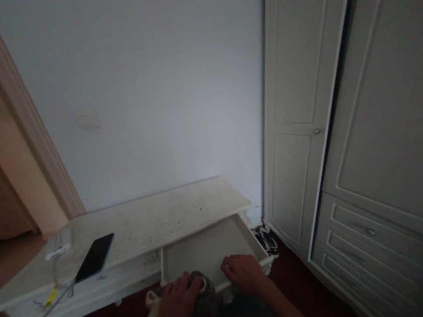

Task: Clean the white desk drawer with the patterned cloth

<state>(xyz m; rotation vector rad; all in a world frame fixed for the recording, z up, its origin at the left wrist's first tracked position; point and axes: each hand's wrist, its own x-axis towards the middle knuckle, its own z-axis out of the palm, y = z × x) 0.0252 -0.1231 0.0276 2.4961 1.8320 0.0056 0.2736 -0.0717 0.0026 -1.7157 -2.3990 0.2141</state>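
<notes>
A white drawer (208, 246) stands pulled out from a low white dresser (153, 219). My left hand (178, 301) rests curled over a dark bundle of cloth (205, 291) at the drawer's front edge. My right hand (243, 272) lies on the drawer's front rim, fingers bent over it and reaching slightly inside. The inside of the drawer looks bare as far as I can see. The cloth under my left hand is dim and hard to make out.
A black phone (94, 257) and a white power strip (58, 243) with cables lie on the dresser's left end. A tall white wardrobe (343, 131) stands at the right, shoes (266, 238) beside its base. A doorway opens at the left.
</notes>
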